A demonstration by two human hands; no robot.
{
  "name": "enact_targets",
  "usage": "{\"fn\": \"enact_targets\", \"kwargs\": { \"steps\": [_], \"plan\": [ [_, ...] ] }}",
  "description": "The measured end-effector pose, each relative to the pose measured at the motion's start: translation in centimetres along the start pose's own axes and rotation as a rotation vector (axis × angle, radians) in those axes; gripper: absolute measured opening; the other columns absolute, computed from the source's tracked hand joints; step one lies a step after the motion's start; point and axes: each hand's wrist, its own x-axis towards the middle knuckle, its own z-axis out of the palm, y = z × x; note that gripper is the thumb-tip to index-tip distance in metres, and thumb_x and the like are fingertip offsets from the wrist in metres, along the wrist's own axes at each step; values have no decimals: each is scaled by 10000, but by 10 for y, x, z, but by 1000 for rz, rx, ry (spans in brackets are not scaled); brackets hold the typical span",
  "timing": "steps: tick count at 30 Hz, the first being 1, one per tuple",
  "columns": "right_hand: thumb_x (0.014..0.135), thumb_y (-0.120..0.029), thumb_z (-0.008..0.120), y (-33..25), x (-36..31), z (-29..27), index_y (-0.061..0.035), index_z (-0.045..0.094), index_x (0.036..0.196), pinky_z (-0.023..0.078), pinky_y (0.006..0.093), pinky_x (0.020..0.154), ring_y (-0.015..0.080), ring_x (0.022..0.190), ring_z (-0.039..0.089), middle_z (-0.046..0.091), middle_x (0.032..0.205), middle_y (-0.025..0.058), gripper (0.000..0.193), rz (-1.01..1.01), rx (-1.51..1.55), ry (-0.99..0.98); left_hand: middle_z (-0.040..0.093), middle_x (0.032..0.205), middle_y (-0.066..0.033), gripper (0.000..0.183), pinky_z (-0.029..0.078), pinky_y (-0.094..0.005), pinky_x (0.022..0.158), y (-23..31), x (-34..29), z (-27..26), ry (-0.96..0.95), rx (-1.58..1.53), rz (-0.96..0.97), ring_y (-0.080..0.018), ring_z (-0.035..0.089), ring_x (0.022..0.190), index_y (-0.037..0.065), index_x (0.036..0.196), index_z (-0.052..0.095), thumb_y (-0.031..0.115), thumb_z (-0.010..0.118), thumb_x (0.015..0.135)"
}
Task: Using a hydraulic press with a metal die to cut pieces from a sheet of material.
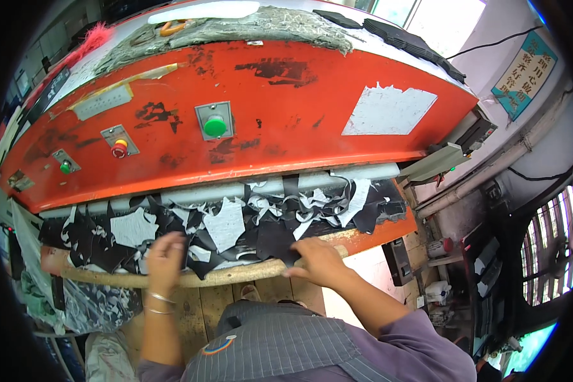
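Observation:
My left hand (164,261), slightly blurred, is over the rounded front rail (235,274) of the machine bed. Its fingers are bent together beside a dark edge, and what they hold, if anything, is unclear. My right hand (321,261) reaches over the same rail with thumb and fingers apart. Its fingertips are at the right edge of a black cut piece (275,240), which lies by the rail. Around both hands are several thin black scraps, some turned up to a white side. A larger white-faced piece (225,224) and another white-faced piece (134,227) lie farther in.
The red machine front (267,140) rises behind the bed, with a large green button (214,126) and a red stop button (120,149). Stacked black pieces (407,41) lie on top. A clear plastic bag of scraps (102,305) is at lower left.

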Motion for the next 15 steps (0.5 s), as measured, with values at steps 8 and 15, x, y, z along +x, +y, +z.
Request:
{"fn": "enact_targets", "kwargs": {
  "steps": [8,15],
  "plan": [
    [513,-195,848,27,-29,28,-77,606,949,429,401,828,289,925,546,557,896,93,512,70,-326,172,579,1236,-192,657,420,-395,972,46,0,170,-462,541,194,-325,538,1141,8,1294,509,345,724,772],
    [558,-200,831,30,-23,5,-76,589,926,435,388,834,276,968,553,574,939,99,458,56,-314,22,585,1151,-232,646,433,-433,919,48,5,194,-422,373,64,-399,537,1066,7,1305,425,179,729,762]
  ]
}}
